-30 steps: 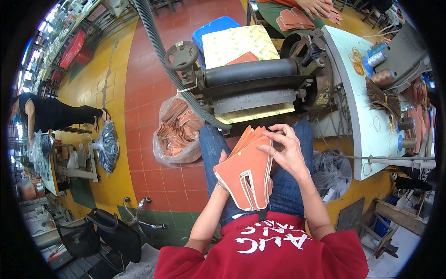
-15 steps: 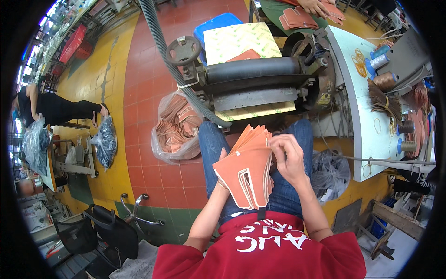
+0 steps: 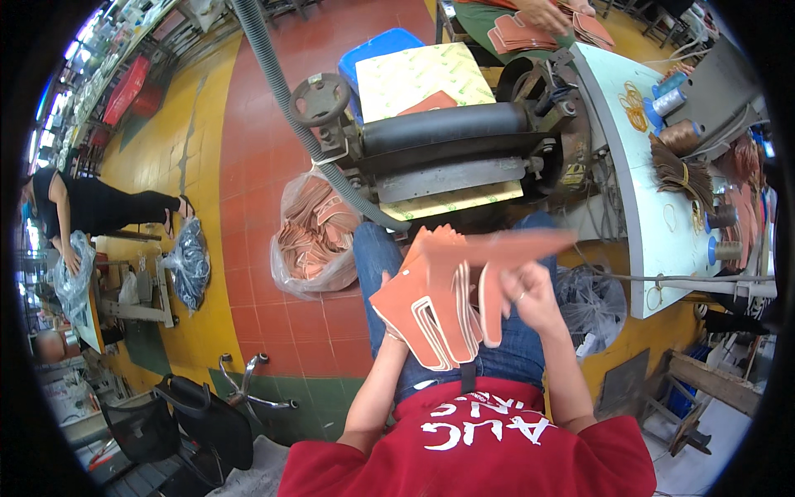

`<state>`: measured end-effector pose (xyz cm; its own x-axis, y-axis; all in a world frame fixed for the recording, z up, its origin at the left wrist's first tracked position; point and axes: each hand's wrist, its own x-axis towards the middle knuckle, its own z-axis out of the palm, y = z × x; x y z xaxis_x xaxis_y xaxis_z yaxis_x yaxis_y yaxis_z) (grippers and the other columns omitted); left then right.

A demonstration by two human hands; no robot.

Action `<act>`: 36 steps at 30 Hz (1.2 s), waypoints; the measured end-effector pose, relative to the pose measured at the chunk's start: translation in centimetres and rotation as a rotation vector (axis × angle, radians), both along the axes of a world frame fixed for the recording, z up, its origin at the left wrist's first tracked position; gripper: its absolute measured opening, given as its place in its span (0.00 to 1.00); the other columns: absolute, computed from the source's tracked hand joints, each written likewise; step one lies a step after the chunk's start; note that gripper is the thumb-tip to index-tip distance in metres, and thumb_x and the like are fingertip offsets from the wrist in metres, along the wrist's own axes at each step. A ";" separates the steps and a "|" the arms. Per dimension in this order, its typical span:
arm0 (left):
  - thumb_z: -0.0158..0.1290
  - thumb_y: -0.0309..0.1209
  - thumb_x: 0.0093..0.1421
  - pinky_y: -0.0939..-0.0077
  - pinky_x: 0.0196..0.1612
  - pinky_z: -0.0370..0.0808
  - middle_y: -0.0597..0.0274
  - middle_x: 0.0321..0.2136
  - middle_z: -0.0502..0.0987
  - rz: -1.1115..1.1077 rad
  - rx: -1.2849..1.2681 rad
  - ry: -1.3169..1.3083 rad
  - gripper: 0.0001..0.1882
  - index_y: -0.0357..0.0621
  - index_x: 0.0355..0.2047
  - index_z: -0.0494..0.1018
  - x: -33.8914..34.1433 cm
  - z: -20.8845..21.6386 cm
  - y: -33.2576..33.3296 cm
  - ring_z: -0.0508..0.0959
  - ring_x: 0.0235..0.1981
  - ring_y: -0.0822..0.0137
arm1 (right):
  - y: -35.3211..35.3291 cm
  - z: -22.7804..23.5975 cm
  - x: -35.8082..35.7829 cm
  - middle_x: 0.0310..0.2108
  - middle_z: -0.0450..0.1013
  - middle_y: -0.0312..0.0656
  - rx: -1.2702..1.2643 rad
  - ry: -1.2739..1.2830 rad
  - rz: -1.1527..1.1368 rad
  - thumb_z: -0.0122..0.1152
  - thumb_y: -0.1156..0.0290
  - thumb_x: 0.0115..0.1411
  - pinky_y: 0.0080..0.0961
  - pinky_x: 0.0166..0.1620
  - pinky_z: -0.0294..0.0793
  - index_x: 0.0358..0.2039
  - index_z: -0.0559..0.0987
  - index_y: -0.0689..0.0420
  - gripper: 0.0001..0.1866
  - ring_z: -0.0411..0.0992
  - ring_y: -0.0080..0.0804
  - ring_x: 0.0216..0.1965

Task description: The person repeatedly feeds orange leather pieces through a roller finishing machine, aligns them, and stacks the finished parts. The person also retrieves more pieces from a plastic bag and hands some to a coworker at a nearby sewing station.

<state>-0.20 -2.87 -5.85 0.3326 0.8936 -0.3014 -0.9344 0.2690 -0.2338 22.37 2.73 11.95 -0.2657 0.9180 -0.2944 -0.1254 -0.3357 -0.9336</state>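
On my lap, my left hand [image 3: 395, 335] holds a fanned stack of orange-brown cut pieces [image 3: 401, 310], leather-like with pale edges and long slots. Most of that hand is hidden beneath the stack. To its right, my right hand [image 3: 532, 298] grips a single orange-brown piece [image 3: 491, 313] by its side. The piece's upper part is smeared by motion and overlaps the stack in view. In front of my knees stands a roller machine [image 3: 443, 126] with a dark roller, and patterned yellow sheets [image 3: 422, 79] show behind and below it.
A clear plastic bag [image 3: 286, 277] of similar pieces sits on the floor left of my legs; another bag [image 3: 592, 306] lies to the right. A pale table [image 3: 654, 224] holds thread spools. A grey hose [image 3: 277, 74] hangs left of the handwheel. Another person's hands [image 3: 542, 15] touch pieces beyond the machine.
My right hand has drawn one piece away from the stack, toward the right. The stack has fanned out and tilted slightly left. At far left, a person's arm has shifted over a bag.
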 end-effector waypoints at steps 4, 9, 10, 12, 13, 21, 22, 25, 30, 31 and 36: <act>0.42 0.60 0.58 0.52 0.60 0.63 0.45 0.60 0.60 0.054 0.004 0.029 0.43 0.40 0.63 0.52 -1.6 1.6 0.0 0.64 0.59 0.46 | 4.1 -6.0 0.7 0.21 0.70 0.28 -0.123 0.421 -0.278 0.49 0.66 0.66 0.12 0.20 0.60 0.43 0.75 0.57 0.11 0.61 0.13 0.16; 0.42 0.60 0.58 0.52 0.60 0.63 0.45 0.60 0.59 0.100 0.001 0.079 0.43 0.40 0.63 0.52 -3.6 3.4 -0.4 0.64 0.59 0.46 | 6.9 -12.8 0.2 0.25 0.72 0.29 -0.244 0.274 -0.366 0.51 0.67 0.65 0.12 0.22 0.62 0.43 0.76 0.56 0.10 0.63 0.13 0.17; 0.42 0.60 0.58 0.52 0.60 0.63 0.45 0.60 0.59 0.106 0.000 0.090 0.43 0.40 0.63 0.52 -4.0 3.6 -0.6 0.64 0.59 0.46 | 7.1 -13.3 -0.1 0.25 0.72 0.29 -0.263 0.286 -0.384 0.51 0.67 0.65 0.12 0.22 0.63 0.42 0.76 0.56 0.10 0.63 0.13 0.17; 0.42 0.60 0.58 0.52 0.60 0.63 0.45 0.60 0.59 0.112 0.003 0.099 0.43 0.40 0.63 0.52 -4.4 3.8 -0.9 0.64 0.59 0.46 | 7.8 -13.3 -0.5 0.25 0.72 0.30 -0.284 0.310 -0.399 0.52 0.66 0.65 0.12 0.23 0.64 0.41 0.76 0.56 0.10 0.63 0.13 0.18; 0.42 0.60 0.58 0.52 0.60 0.63 0.45 0.60 0.59 0.108 -0.001 0.105 0.43 0.40 0.63 0.52 -4.4 3.9 -1.0 0.64 0.59 0.46 | 8.3 -13.1 -0.9 0.25 0.72 0.30 -0.258 0.287 -0.383 0.52 0.65 0.65 0.13 0.23 0.65 0.40 0.76 0.57 0.10 0.64 0.13 0.19; 0.42 0.60 0.58 0.52 0.60 0.62 0.45 0.60 0.59 0.017 0.016 0.104 0.43 0.40 0.63 0.51 -2.9 5.0 -1.1 0.63 0.59 0.46 | 11.8 -12.4 -4.4 0.40 0.71 0.46 0.105 -0.169 -0.475 0.61 0.71 0.58 0.21 0.42 0.76 0.46 0.71 0.70 0.19 0.74 0.27 0.36; 0.42 0.60 0.58 0.52 0.60 0.62 0.45 0.60 0.59 0.004 0.023 0.099 0.43 0.40 0.63 0.51 -2.6 5.2 -1.0 0.63 0.59 0.46 | 11.1 -12.4 -4.6 0.43 0.70 0.49 0.135 -0.348 -0.516 0.61 0.72 0.58 0.22 0.44 0.76 0.48 0.69 0.72 0.22 0.74 0.30 0.38; 0.42 0.60 0.58 0.52 0.60 0.62 0.45 0.60 0.59 -0.025 0.042 0.079 0.43 0.40 0.63 0.51 -2.1 5.5 -0.5 0.63 0.59 0.46 | 6.4 -11.3 -3.7 0.45 0.70 0.46 0.314 -0.492 -0.402 0.62 0.71 0.57 0.19 0.41 0.75 0.46 0.75 0.66 0.17 0.74 0.28 0.37; 0.42 0.60 0.58 0.52 0.60 0.62 0.45 0.60 0.59 -0.054 0.076 0.063 0.43 0.40 0.64 0.51 -1.2 6.1 0.6 0.63 0.59 0.46 | 2.7 -7.0 -3.4 0.36 0.72 0.38 0.235 -0.328 -0.161 0.65 0.67 0.55 0.17 0.34 0.73 0.45 0.77 0.60 0.18 0.72 0.22 0.32; 0.42 0.60 0.58 0.52 0.60 0.62 0.45 0.60 0.58 -0.061 0.089 0.063 0.43 0.40 0.64 0.51 -1.0 6.3 0.9 0.63 0.59 0.46 | 2.7 -5.8 -3.2 0.36 0.72 0.38 0.335 -0.375 -0.120 0.65 0.66 0.54 0.18 0.34 0.73 0.46 0.77 0.59 0.19 0.72 0.22 0.32; 0.42 0.60 0.58 0.52 0.60 0.62 0.45 0.61 0.58 -0.111 0.148 0.078 0.43 0.40 0.64 0.51 0.1 7.5 2.0 0.63 0.59 0.46 | 3.6 -2.0 -3.5 0.45 0.66 0.47 0.584 -0.702 0.172 0.65 0.54 0.52 0.34 0.49 0.69 0.47 0.77 0.58 0.26 0.66 0.41 0.48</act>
<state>-0.09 -0.82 1.69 0.4119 0.8893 -0.1985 -0.9110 0.3970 -0.1117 18.86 6.33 9.96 -0.3477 0.9358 0.0573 0.5400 0.2498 -0.8038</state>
